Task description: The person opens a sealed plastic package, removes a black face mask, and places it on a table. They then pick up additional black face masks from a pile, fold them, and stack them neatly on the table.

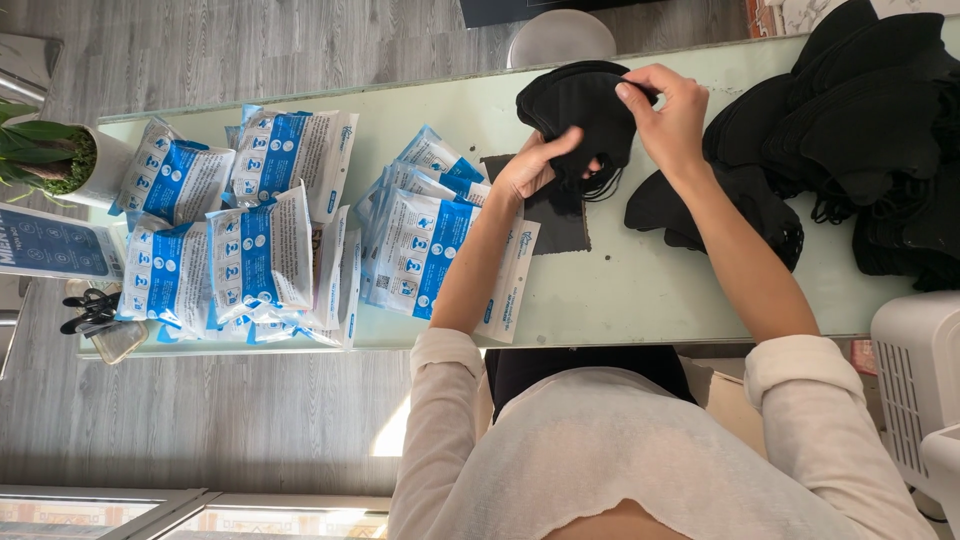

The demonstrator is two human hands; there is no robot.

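**Black masks held above the desk**

Black masks (580, 105), a small bunch of them, sit between both hands over the pale green desk (640, 290). The left hand (530, 165) cups the bunch from below, fingers curled around the fabric and thumb raised along its edge. The right hand (668, 110) pinches the top edge between thumb and fingertips. Dangling ear loops hang under the bunch (they look easy to tangle).

To the right lies a large pile of loose black masks (860, 120), with a few more (720, 210) just beside the right forearm. A flat dark sheet (560, 225) rests under the left wrist. To the left, blue-and-white sealed packets (265, 240) are spread in overlapping heaps; one stack (430, 245) lies right next to the left forearm. A potted plant (60, 160) and black scissors (90, 310) stand at the far left end.

Handling this well likely means keeping the edges squared in the cupping hand, while the pinching fingers hold the fold line firmly so the bunch stays aligned and the loops stay tucked.
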